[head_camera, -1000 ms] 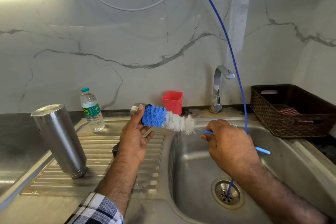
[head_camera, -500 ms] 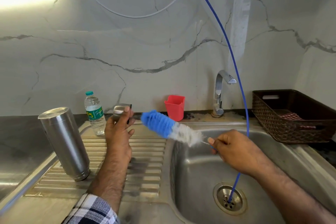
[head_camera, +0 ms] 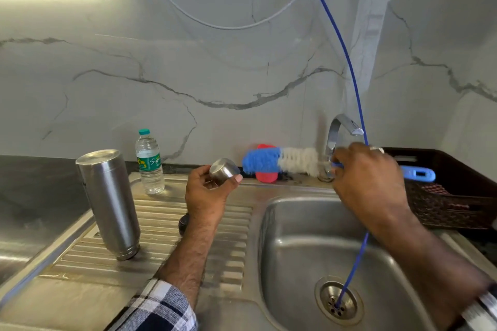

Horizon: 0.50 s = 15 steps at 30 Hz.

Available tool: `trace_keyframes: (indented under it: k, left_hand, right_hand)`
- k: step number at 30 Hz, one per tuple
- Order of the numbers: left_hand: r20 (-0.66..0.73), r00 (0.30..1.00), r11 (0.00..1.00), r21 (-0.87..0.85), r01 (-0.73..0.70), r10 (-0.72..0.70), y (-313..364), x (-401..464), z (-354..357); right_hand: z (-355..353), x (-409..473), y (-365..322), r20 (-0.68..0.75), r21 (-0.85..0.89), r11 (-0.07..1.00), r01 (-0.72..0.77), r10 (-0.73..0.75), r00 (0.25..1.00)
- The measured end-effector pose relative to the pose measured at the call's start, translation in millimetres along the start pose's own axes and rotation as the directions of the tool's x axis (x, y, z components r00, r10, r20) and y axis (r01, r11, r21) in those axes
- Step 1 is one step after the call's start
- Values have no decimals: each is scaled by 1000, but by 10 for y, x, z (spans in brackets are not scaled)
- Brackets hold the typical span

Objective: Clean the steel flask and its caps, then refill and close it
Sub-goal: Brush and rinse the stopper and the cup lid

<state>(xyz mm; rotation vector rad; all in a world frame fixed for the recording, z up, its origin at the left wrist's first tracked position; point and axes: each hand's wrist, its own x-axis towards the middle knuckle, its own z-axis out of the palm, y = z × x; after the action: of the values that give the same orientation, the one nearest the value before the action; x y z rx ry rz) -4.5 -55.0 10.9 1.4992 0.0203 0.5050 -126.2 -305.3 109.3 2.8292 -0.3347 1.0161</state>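
Flask [head_camera: 109,203]: steel body stands mouth-down on the ribbed drainboard [head_camera: 161,226], leaning slightly, untouched. Risk: grooved, sloped surface plus a tall narrow body means a knock from the left forearm could likely tip it.
Bottle [head_camera: 149,162]: clear plastic water bottle, teal cap, upright just behind the flask at the drainboard's back edge. Green label, script starts "Sig…", the rest unreadable. No other legible writing in view.
Black cap [head_camera: 184,223]: small dark round piece on the drainboard, half hidden by the left wrist. Probably the inner stopper; could get swept into the basin.
Left hand [head_camera: 207,193]: fingers and thumb curled round the steel cap [head_camera: 224,171], closed end towards camera, held above the drainboard. Risk: smooth, maybe wet steel in a fingertip hold, could slip under brush pressure.
Brush [head_camera: 279,161]: blue and white bristles, tip just beside the cap, not inside it.
Right hand [head_camera: 368,183]: gripping the brush handle, close to the tap [head_camera: 336,140]. Motion-blurred. Risk: knuckles or handle striking the spout.
Blue hose [head_camera: 347,56]: hangs into the sink [head_camera: 309,250] drain beside the right arm; snag risk.
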Motion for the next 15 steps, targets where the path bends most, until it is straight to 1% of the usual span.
trace_keyframes:
  k: [3,6,9,15]
  left_hand:
    - [-3,1000,1000,-5,22,-22,-59,32,8]
    - [15,1000,999,37,4,-4,-124,17,45]
    - [55,998,996,76,-41,37,-161,-10,95]
    - [92,993,993,83,-82,74,-164,-17,144]
  right_hand:
    - [-173,330,-182,-52,-127,987,100,-108,993]
    - [-270,595,-370,-5,-226,956,190,-196,981]
    - [-340,823,-533,13,-330,916,229,-238,971]
    - [-410,1066,-721,91,-449,842,301,-292,952]
